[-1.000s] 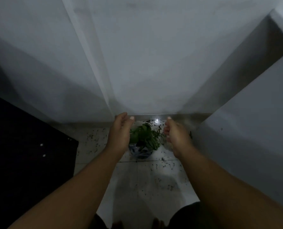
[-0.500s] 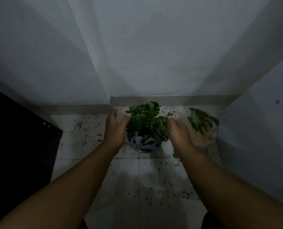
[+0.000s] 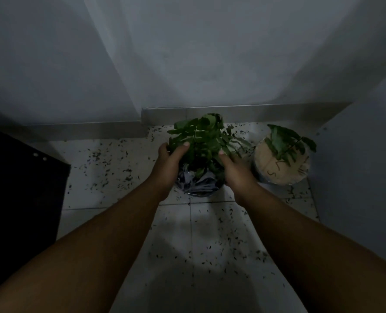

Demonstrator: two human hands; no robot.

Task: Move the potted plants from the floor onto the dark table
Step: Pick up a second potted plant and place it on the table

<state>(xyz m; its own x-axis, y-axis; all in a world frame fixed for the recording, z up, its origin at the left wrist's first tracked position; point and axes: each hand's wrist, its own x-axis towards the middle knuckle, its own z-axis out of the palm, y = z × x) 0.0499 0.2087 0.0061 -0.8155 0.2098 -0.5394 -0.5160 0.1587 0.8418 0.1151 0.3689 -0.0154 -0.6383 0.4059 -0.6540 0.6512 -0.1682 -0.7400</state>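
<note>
Blue-patterned pot (image 3: 197,184) with leafy plant: on the tiled floor (image 3: 111,177), close to the skirting at the foot of the wall. Not lifted as far as the view shows; its base looks planted on the tile.

Your left hand (image 3: 170,166) cups the pot's left flank, thumb up among the leaves. Your right hand (image 3: 235,170) presses its right flank, fingers partly lost in foliage. Both are curled around the pot, hands touching it; whether you have taken its weight, I cannot tell.

Just right of this pot: a second pot (image 3: 280,166), pale, with a smaller plant, also on the floor, nobody touching it.

Well left of the blue pot: the dark table (image 3: 23,188), only a corner of it in view. No plant shows on that part.

Judgement: early going. Two pots in view remain to be moved, this one first. Dark litter is scattered across the tiles.
</note>
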